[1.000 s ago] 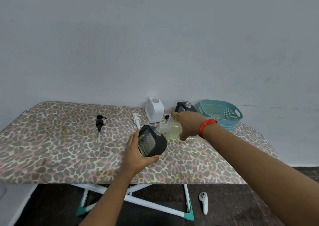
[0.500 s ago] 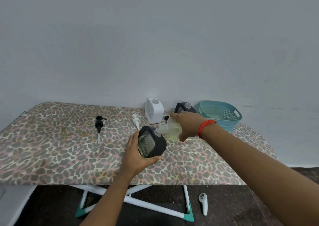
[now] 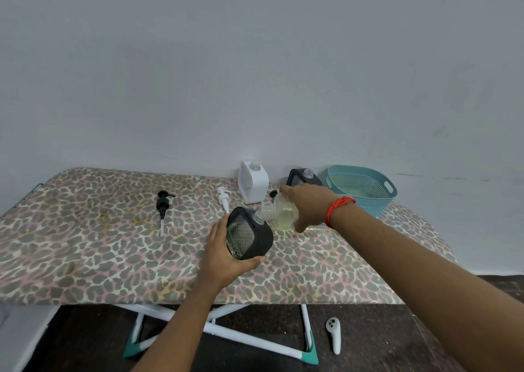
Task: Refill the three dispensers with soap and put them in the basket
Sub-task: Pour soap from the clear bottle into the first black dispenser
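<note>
I see the leopard-print counter (image 3: 85, 244) with the teal basket (image 3: 377, 204) at its far right corner. Left of the basket, a white dispenser (image 3: 253, 183) and a black dispenser (image 3: 300, 177) stand uncapped by the wall. My left hand (image 3: 224, 258) grips a third dispenser (image 3: 249, 234), also black and tilted, over the counter's middle, with its fingers (image 3: 249, 262) curled round the base. My right hand (image 3: 309, 207) clasps a clear bottle (image 3: 280, 214) of yellowish soap, with its neck tipped to that dispenser's mouth. A black pump (image 3: 163, 204) and a white pump (image 3: 224, 200) lie to the left.

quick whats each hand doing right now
left hand: grips the black dispenser, tilted.
right hand: grips the clear soap bottle, tipped toward that dispenser's neck.
</note>
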